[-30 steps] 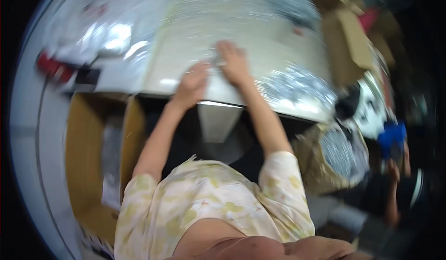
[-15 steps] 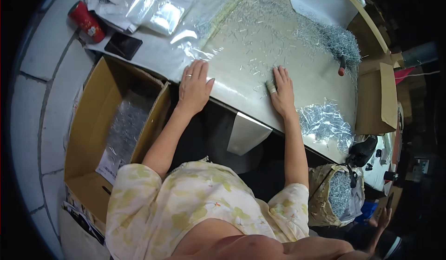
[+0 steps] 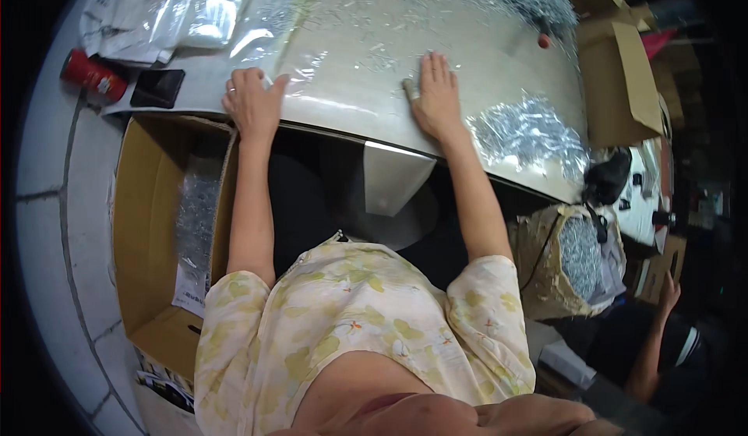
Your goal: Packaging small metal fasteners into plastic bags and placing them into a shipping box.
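We saw the right hand (image 3: 438,101) laid flat on the pale tabletop (image 3: 339,85), its fingers together and straight, and its wrapped thumb (image 3: 409,91) standing well out. The left hand (image 3: 253,105) was near the front edge, its fingers loosely bent and its thumb wide apart from them; we could not tell whether anything lay under the fingers.

Thin silver pieces (image 3: 379,63) were scattered beyond and between the hands. A shiny pile (image 3: 530,132) sat to the right of the right forearm, and a grey heap (image 3: 538,1) lay farther back, a red-ended handle (image 3: 544,41) beside it.

For writing, we noted pale print on a red can (image 3: 93,76) at the far left, next to a dark phone (image 3: 158,88), and red and dark markings, too blurred to make out, around the clear bags (image 3: 214,19). In the cardboard box (image 3: 144,280) below, a white sheet (image 3: 189,286) bore dark printing. A co-worker's hand (image 3: 668,289) showed at the far right, beyond a wire-filled sack (image 3: 538,276).
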A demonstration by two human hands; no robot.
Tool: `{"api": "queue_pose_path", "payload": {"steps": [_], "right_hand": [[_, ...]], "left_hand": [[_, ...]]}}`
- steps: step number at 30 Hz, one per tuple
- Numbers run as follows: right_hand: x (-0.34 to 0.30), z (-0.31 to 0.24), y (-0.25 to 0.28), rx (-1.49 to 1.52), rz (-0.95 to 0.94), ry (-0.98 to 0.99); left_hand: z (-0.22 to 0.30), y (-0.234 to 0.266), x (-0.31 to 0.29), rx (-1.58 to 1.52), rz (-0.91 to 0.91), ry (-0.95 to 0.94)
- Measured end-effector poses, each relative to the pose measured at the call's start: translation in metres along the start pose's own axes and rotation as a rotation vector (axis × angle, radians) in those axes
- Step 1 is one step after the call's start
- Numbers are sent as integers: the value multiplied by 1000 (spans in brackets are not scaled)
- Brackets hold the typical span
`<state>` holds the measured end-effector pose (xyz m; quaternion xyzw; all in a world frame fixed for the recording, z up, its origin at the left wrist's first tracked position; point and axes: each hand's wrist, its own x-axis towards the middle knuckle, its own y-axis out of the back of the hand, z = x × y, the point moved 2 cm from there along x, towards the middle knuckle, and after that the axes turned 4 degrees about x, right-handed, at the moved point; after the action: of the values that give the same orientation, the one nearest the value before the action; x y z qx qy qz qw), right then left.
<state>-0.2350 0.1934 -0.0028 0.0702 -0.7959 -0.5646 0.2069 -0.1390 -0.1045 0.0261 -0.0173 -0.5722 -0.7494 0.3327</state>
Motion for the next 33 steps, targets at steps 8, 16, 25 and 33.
{"api": "queue_pose_path", "payload": {"steps": [8, 16, 25, 33], "right_hand": [[-57, -25, 71, 251, 160, 30], [-133, -71, 66, 1197, -296, -272], [-203, -55, 32, 1325, -506, -364], [-245, -8, -12, 712, -441, -135]], "left_hand": [[25, -4, -33, -675, -182, -80], [85, 29, -124, -1467, -981, 74], [60, 10, -162, -1094, -1329, 17], [43, -35, -203, -605, -1124, -242]]}}
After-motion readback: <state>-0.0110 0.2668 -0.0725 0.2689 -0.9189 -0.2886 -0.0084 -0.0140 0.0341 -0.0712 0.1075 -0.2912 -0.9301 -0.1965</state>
